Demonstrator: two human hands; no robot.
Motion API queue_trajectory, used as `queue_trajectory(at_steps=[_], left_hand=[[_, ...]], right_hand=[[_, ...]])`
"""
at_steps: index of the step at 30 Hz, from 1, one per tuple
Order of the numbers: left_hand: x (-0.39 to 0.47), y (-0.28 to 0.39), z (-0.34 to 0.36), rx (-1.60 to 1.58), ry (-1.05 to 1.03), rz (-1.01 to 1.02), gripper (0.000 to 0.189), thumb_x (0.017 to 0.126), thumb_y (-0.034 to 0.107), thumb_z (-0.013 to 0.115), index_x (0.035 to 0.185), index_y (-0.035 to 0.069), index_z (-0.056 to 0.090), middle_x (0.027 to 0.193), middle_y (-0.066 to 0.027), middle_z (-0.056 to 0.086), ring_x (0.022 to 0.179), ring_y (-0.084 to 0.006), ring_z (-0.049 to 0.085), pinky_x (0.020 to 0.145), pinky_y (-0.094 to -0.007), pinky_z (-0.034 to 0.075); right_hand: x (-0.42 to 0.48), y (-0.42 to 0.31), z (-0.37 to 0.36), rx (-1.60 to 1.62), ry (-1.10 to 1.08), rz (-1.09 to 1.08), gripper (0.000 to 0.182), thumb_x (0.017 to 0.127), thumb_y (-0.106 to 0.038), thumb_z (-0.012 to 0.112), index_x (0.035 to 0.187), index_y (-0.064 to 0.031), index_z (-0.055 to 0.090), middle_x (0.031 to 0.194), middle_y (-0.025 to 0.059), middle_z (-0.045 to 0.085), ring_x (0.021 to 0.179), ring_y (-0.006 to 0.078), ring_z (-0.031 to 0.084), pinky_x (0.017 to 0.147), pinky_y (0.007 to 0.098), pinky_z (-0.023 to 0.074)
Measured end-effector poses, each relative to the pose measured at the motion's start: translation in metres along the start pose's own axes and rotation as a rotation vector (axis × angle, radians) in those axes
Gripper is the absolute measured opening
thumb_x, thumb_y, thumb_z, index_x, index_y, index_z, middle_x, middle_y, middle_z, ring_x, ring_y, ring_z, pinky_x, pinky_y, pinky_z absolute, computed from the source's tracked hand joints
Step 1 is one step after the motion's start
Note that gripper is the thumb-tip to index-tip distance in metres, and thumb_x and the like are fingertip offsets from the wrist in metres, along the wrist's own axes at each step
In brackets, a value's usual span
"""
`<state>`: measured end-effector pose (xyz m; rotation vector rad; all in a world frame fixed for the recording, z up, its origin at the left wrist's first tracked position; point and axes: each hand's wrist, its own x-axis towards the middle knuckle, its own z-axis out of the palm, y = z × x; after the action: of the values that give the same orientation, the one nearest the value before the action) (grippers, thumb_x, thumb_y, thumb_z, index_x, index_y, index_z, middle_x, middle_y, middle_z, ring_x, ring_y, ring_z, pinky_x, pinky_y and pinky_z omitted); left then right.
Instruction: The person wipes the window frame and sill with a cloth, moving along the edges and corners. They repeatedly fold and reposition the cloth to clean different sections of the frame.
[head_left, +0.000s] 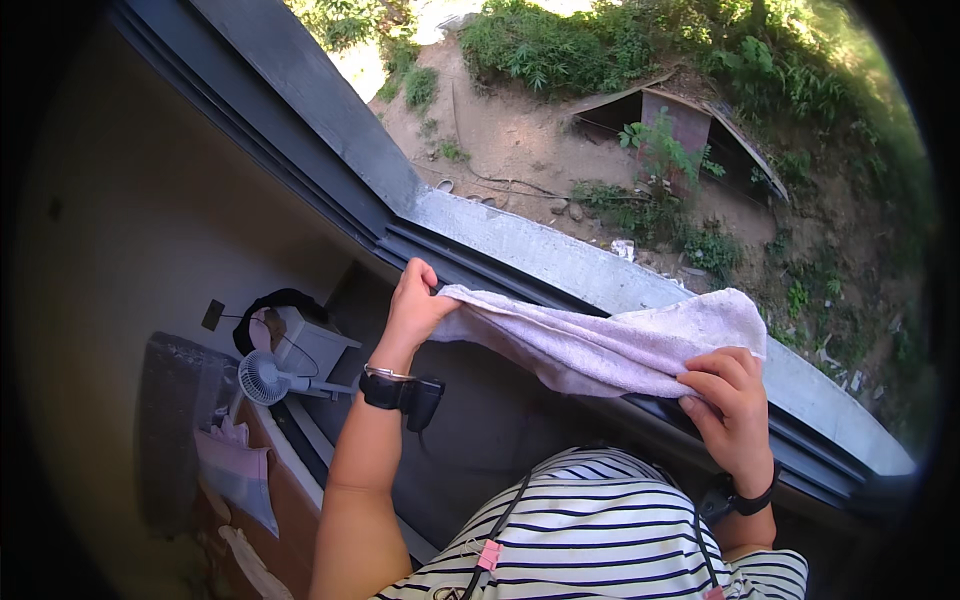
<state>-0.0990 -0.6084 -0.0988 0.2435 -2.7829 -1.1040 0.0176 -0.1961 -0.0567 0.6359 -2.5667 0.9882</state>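
Note:
A pale lilac towel (570, 341) is stretched between my two hands in front of the open window. My left hand (417, 307) pinches its left corner close to the dark metal window track (480, 262). At the other end, my right hand (724, 397) grips the towel's lower edge between thumb and fingers. The towel sags in loose folds, and its upper right part overlaps the pale concrete outer sill (540, 244). Part of the track is hidden behind the cloth.
Left of me are a white fan (264, 377), a small white stool (311, 341) and a pink-and-blue cloth (244, 469) draped over a brown surface. The window's side frame (322, 105) rises at upper left. Outside lie a dirt slope (510, 135) and a makeshift shelter (675, 135).

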Motion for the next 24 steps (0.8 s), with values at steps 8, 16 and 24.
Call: queue_trajectory(at_steps=[8,16,24], left_hand=[[0.047,0.011,-0.032,0.373,-0.196,0.008,0.047,0.057,0.024,0.082,0.083,0.006,0.047,0.087,-0.0150,0.056,0.085,-0.0290,0.055,0.072,-0.0371,0.047],[0.073,-0.025,-0.061,0.171,-0.010,-0.210,0.039,0.066,0.018,0.080,0.078,0.007,0.045,0.068,-0.0089,0.056,0.062,-0.0279,0.055,0.063,-0.0378,0.048],[0.056,-0.010,-0.034,0.793,0.422,-0.006,0.027,0.080,0.019,0.071,0.096,0.005,0.055,0.097,-0.0166,0.065,0.090,-0.0406,0.064,0.077,-0.0496,0.053]], right_hand=[[0.004,-0.009,0.004,0.102,-0.040,-0.049,0.025,0.071,-0.008,0.075,0.095,-0.0055,0.070,0.102,0.0073,0.067,0.100,0.0294,0.058,0.086,0.0403,0.0417],[0.007,-0.008,0.009,0.159,-0.069,-0.107,0.031,0.070,-0.009,0.077,0.099,-0.0040,0.068,0.118,0.0113,0.063,0.112,0.0319,0.056,0.093,0.0432,0.0409],[-0.016,0.005,-0.007,0.134,-0.030,0.001,0.035,0.068,-0.007,0.078,0.102,-0.0023,0.067,0.118,0.0130,0.063,0.112,0.0342,0.056,0.095,0.0447,0.0433]])
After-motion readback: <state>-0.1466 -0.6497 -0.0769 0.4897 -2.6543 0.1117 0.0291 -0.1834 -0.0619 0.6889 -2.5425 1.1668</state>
